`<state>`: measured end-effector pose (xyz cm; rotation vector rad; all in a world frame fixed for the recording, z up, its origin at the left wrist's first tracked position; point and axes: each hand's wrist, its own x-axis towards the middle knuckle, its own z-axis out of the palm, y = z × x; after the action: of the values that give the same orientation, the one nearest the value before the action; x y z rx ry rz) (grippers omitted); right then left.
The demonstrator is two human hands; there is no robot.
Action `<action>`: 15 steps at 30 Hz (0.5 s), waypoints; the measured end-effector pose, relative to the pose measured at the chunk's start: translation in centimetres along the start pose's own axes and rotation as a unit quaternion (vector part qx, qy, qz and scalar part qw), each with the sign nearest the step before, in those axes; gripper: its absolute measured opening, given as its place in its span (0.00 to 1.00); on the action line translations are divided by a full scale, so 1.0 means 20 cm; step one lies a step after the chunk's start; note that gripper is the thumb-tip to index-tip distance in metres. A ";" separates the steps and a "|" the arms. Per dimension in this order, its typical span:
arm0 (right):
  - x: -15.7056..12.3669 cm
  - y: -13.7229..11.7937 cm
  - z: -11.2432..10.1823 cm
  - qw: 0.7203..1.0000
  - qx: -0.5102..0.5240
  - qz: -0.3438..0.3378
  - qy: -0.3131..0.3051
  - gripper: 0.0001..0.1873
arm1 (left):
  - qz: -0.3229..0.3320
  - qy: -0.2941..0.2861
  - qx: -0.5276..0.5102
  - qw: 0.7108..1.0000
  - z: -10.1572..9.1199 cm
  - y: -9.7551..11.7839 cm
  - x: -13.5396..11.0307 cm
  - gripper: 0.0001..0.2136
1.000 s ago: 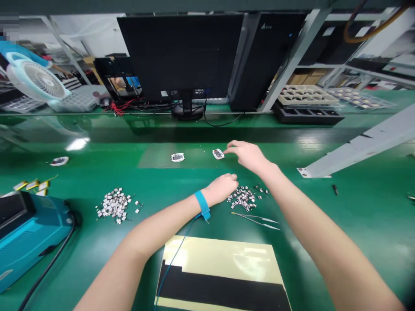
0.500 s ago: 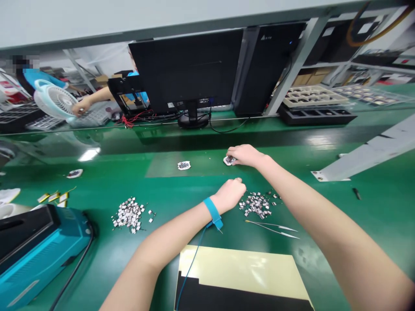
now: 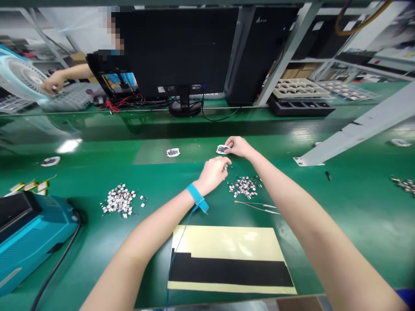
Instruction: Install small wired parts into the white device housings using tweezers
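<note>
My right hand pinches the right edge of a small white-rimmed device housing with dark electronics inside. The housing lies on the green mat, or just over it; I cannot tell which. Below it, my left hand is closed with curled fingers, its fingertips near the housing. Whatever is in those fingers is hidden. A blue wrist strap with a thin cord circles my left wrist. Another such housing rests to the left. Right of my left hand lies a pile of small silvery parts, with tweezers in front.
A second pile of small parts lies left. A teal machine stands at lower left beside yellow-edged pieces. A yellow-and-black sheet lies in front. A metal post rises at right. Behind the monitor, a co-worker's hand touches a fan.
The whole view has shifted. My left hand has moved up closer to the housing, while my right hand keeps hold of the housing's right side, with more of its inside now visible.
</note>
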<state>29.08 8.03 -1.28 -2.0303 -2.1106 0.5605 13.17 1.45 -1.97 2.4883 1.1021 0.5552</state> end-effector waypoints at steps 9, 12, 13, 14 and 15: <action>-0.61 -0.29 0.18 0.976 0.170 -0.080 -0.108 0.15 | 0.084 0.109 -0.089 0.986 -0.24 -0.09 -0.51 0.08; -0.73 -0.33 0.29 0.980 0.133 -0.099 -0.110 0.12 | 0.110 0.045 -0.056 0.991 -0.16 -0.10 -0.60 0.09; -0.74 -0.33 0.31 0.985 0.109 -0.095 -0.098 0.10 | 0.122 0.026 -0.033 0.992 -0.13 -0.11 -0.62 0.09; -0.76 -0.34 0.32 0.989 0.076 -0.093 -0.081 0.09 | 0.138 0.012 -0.005 0.990 -0.10 -0.11 -0.63 0.09; -0.76 -0.34 0.32 0.993 0.035 -0.096 -0.063 0.08 | 0.156 0.001 0.024 0.987 -0.08 -0.12 -0.64 0.10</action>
<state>21.35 -8.09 -2.51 -1.7736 -2.2901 0.7372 2.95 -6.40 -4.34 2.7221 0.7346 0.6244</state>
